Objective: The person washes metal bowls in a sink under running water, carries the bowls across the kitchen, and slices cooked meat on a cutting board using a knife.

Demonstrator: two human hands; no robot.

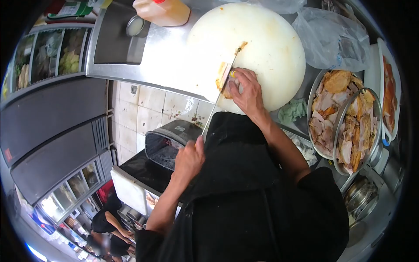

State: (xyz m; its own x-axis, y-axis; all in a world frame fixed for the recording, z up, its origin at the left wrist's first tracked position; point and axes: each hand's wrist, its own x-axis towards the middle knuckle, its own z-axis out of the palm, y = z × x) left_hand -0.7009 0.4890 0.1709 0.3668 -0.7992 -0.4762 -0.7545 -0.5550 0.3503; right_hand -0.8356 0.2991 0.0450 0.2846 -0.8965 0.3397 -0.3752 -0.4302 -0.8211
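Note:
My left hand (190, 159) is closed around the handle end of a long knife (217, 104). Its blade runs up across the near edge of a round white cutting board (270, 39). Under the blade lies a piece of cooked meat (221, 74), pale with a browned edge, and part of it sits on the left of the blade. With bent fingers, my right hand (248, 92) presses on the meat just right of the blade, hiding some of it. A small yellow spot shows near those fingertips. Browned scraps (241, 46) lie by the knife's tip.
Metal trays of cut cooked meat (325, 102) stand at the right, beside a green cloth (292, 111) and a clear plastic bag (331, 39). A jug (163, 12) and sink (118, 43) are at upper left. Below is a dark bin (163, 144). Another person (109, 222) works farther off.

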